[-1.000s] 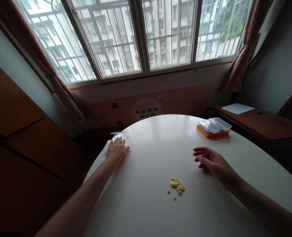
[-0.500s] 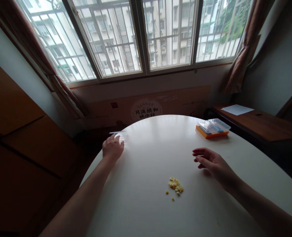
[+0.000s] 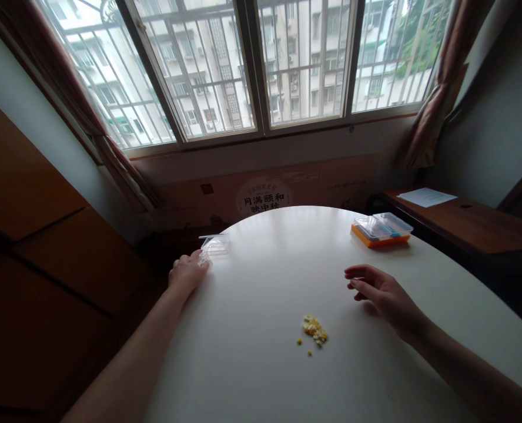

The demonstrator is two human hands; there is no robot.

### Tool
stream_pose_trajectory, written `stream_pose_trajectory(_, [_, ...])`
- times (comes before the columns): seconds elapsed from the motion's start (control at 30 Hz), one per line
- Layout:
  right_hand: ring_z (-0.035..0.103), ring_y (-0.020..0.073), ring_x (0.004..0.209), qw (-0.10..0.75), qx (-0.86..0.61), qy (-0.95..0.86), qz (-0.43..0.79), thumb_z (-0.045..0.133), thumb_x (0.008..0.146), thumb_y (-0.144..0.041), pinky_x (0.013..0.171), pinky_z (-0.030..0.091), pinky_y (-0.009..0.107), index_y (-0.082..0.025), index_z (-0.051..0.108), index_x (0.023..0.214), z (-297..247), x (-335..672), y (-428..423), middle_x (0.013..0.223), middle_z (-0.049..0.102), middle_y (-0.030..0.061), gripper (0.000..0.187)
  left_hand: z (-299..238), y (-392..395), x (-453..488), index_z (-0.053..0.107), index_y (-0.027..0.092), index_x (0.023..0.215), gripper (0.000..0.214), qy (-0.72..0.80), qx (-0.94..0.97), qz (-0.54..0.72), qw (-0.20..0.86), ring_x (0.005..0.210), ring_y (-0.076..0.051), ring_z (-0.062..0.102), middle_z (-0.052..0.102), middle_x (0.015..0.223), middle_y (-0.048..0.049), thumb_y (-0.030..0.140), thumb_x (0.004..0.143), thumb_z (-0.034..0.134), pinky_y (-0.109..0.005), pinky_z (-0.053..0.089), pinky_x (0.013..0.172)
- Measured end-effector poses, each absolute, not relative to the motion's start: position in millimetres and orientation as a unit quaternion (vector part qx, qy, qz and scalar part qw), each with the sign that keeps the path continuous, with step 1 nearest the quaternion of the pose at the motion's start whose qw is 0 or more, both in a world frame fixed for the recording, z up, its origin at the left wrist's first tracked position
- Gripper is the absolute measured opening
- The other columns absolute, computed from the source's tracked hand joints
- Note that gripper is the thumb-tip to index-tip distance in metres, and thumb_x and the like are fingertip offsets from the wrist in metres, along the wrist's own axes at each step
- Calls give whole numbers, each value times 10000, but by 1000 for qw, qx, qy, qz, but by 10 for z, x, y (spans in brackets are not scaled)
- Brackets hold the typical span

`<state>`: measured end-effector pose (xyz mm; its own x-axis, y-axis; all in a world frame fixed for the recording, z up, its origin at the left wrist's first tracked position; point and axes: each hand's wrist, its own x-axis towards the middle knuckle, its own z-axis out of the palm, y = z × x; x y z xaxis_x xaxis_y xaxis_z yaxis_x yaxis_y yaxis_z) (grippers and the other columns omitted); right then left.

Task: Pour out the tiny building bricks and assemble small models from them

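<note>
At the left edge of the round white table [image 3: 261, 305], my left hand [image 3: 187, 271] is closed around a crinkled piece of clear plastic [image 3: 205, 258]. Just beyond it stands a clear plastic box [image 3: 217, 243], with its lid apparently raised. My right hand [image 3: 373, 286] rests on its side at the right, fingers loosely curved and apart, with nothing visible in it. Between the hands, nearer to me, lies a small pile of yellow and whitish bits [image 3: 315, 332] like corn kernels. Two loose bits sit beside the pile.
An orange case with clear lids [image 3: 381, 231] stands on the table's far right. Behind it, a brown wooden desk [image 3: 472, 226] holds white paper [image 3: 427, 197]. Wooden cabinets [image 3: 53, 252] stand at the left, and a barred window is ahead.
My left hand has drawn back left and toward me from the clear box, bringing crinkled clear plastic with it. More of the box now shows. The right hand stays in place.
</note>
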<state>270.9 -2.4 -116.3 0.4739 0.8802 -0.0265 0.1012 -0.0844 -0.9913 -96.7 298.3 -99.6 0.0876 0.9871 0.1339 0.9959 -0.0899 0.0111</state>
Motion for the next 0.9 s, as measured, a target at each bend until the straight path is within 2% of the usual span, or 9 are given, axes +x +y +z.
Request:
stream_pose_trajectory(0.13, [624,241,919,565,-639,-392,343,676,775,-399,705,528,335,-191,683,1030,-1185,2712,-14,1045,681,101,330,-952,2839,-1030,486,284,1414,532,-650,-755,-76,41,1118,-310,584,603,1224,-138,445,914,400,-387,461,913])
stream_pose_trajectory(0.27, [630,221,848,547,-651,-391,351,672,780,-415,677,521,324,-195,685,1037,-1205,2701,-15,985,690,87,338,-944,2818,-1075,490,260,1401,523,-655,-749,-93,41,1088,-304,614,611,1250,-137,447,924,384,-364,479,863])
stream_pose_trajectory(0.4, [626,216,853,550,-644,-397,353,666,780,-404,707,524,331,-191,689,1017,-1182,2693,-29,1011,688,88,320,-961,2850,-1074,501,224,1371,532,-668,-736,-98,45,1047,-325,638,627,1231,-153,444,891,428,-379,495,814])
stream_pose_trajectory(0.6, [636,242,909,561,-636,-398,351,680,781,-418,715,528,340,-187,699,1011,-1186,2702,-22,1022,694,95,326,-977,2845,-1034,528,230,1328,526,-665,-739,-98,53,1068,-343,627,624,1229,-156,468,860,489,-398,496,811])
stream_pose_trajectory(0.73, [642,249,915,557,-636,-401,353,689,778,-434,718,532,344,-192,707,998,-1185,2693,-21,1020,699,97,327,-978,2826,-1046,540,235,1324,516,-665,-738,-103,52,1076,-341,622,622,1241,-147,513,912,400,-409,499,807])
stream_pose_trajectory(0.9, [636,256,933,550,-633,-410,359,680,792,-434,729,528,347,-201,705,1002,-1204,2693,-24,1033,699,97,315,-997,2809,-1061,519,240,1371,514,-662,-740,-112,55,1091,-340,614,629,1250,-146,464,971,288,-419,489,826])
